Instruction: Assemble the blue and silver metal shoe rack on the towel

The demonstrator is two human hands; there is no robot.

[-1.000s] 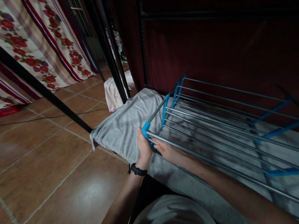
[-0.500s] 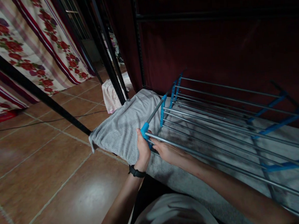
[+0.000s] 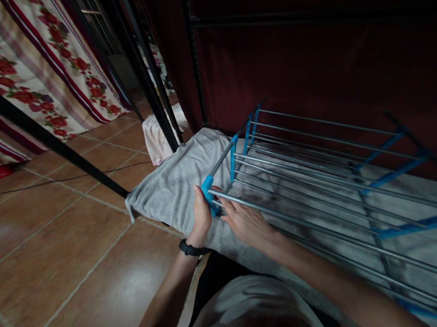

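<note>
A metal drying rack (image 3: 302, 205) with grey rods and blue plastic joints lies in front of me on a grey-covered surface. My left hand (image 3: 202, 211), with a dark band at its wrist, is closed around the rack's near-left blue corner joint (image 3: 207, 185). Its thumb lies along the outer side of the joint. Just right of that corner is my right hand (image 3: 246, 221), its fingers stretched out and apart by the rods. The front rod crosses over these fingertips and partly hides them.
A rumpled grey cloth (image 3: 171, 186) drapes the surface's left end. Black metal posts (image 3: 148, 79) stand at the left, and a slanted black bar (image 3: 54, 141) crosses the tiled floor (image 3: 72, 256). Behind the rack hangs a dark red curtain (image 3: 290, 70). A floral curtain (image 3: 49, 60) hangs far left.
The view has shifted slightly, so the rack and both hands appear a little further left. My right hand's fingers look more spread. My left hand keeps its hold on the corner.
</note>
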